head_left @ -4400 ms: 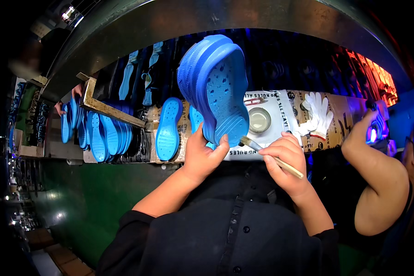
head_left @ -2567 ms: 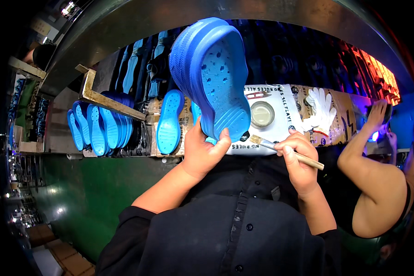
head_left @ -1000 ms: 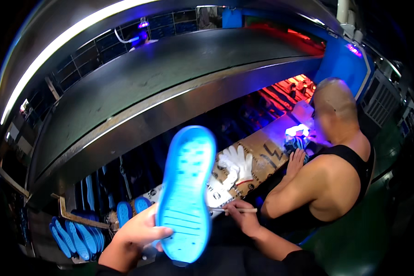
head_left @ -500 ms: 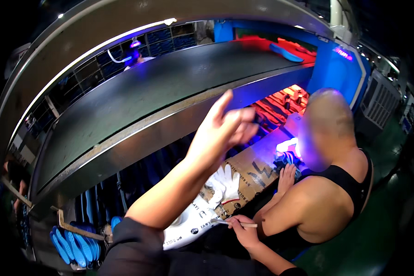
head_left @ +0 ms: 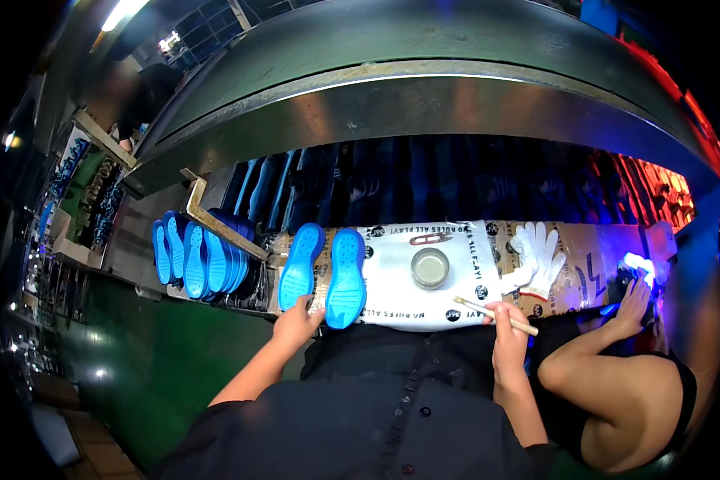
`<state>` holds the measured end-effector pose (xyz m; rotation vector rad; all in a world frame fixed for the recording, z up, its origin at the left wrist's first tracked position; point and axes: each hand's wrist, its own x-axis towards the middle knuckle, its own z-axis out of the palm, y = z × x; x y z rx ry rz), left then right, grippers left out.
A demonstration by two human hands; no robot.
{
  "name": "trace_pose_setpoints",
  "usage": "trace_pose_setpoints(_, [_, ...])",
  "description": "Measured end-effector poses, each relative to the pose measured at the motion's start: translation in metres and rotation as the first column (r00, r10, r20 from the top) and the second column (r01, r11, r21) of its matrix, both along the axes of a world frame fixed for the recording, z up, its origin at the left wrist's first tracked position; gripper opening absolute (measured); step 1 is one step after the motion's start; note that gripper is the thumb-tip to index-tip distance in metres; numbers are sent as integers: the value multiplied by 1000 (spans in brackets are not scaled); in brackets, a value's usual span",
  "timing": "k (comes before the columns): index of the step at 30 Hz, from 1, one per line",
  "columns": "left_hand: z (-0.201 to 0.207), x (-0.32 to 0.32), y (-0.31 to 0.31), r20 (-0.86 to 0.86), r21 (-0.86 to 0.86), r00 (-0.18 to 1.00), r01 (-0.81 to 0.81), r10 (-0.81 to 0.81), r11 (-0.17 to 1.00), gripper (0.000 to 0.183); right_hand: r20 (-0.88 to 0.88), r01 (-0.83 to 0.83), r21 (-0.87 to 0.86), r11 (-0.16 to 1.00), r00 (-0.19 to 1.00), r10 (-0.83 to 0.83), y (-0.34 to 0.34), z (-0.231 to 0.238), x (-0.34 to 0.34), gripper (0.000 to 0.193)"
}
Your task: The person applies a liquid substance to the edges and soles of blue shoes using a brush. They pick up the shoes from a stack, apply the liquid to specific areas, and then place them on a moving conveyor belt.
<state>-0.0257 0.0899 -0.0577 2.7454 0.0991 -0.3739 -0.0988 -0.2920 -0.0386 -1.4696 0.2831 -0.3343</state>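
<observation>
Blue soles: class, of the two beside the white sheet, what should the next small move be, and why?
Probably the left hand should close on the left sole and lift it: that hand is at the sole's near end, while the right hand holds the brush clear of the jar.

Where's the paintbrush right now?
In the head view, right of centre, the paintbrush is in the right hand, its bristles over the white sheet, below and right of the round cup.
</observation>
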Motion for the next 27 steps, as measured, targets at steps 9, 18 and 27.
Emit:
trace_pose_setpoints(9, [-54,25,-1,-392,-690,897,-433,204,579,43,-53,-94,-402,911,995,79,27,3,71,15])
trace_pose_setpoints(18, [-33,18,14,-721,-687,680,-680,-130,255,20,29,-73,-632,771,993,117,46,-20,106,8])
trace_pose_setpoints(27, [-32,33,-2,-754,-656,640,-746,-148,118,28,76,-1,-661,750,995,69,44,-10,99,6])
